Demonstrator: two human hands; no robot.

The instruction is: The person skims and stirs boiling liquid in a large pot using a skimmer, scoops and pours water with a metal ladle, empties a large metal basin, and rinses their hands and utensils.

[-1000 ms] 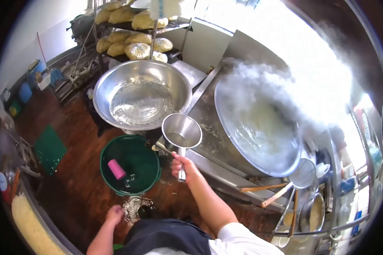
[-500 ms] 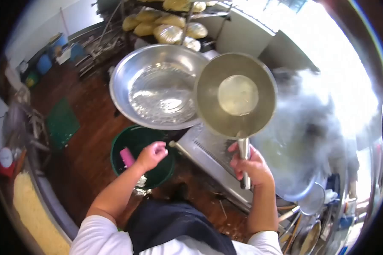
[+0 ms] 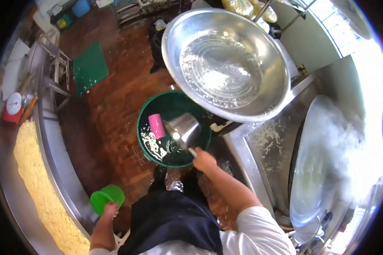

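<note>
We hold a pot (image 3: 188, 127) and a bucket (image 3: 115, 192).
Near mid-frame, our right hand (image 3: 205, 160) has its fingers wrapped round the pot's handle, the pot tilted at the tub (image 3: 170, 99) beside a cup (image 3: 156, 126); lower left, our left hand's (image 3: 110, 209) fingers close on the bucket.

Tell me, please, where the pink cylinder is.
In the head view, the pink cylinder is inside the dark green tub, just left of the steel dipper.

A wide view from the wearer's head faces steeply down and forward: apron (image 3: 170, 223) close at six o'clock, right hand (image 3: 205, 161) at five, basin (image 3: 268, 72) at one.
</note>
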